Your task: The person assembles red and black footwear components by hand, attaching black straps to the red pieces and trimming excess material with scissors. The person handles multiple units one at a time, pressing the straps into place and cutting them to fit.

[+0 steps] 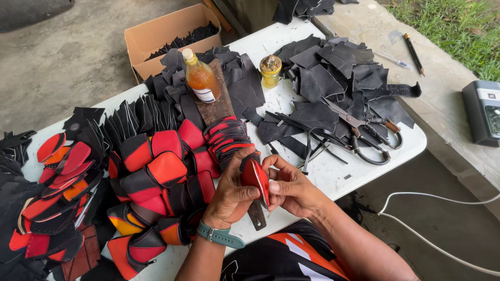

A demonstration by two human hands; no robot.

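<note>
Both hands meet over the near edge of a white table (333,171). My left hand (232,195), with a teal watch on its wrist, and my right hand (291,190) pinch a small red leather piece (256,178) edged in black from either side and hold it upright. A narrow dark strip with a perforated end (257,214) hangs below the hands. Just left of them lies a heap of red-and-black sewn leather panels (161,177), with a fanned stack of similar pieces (227,135) behind my left hand.
A bottle of orange liquid (202,78) stands on a brown board. A small yellow glue jar (270,70), scissors (359,127) and black leather offcuts (338,78) lie at the back right. A cardboard box (166,36) sits behind. A white cable (432,218) crosses the floor.
</note>
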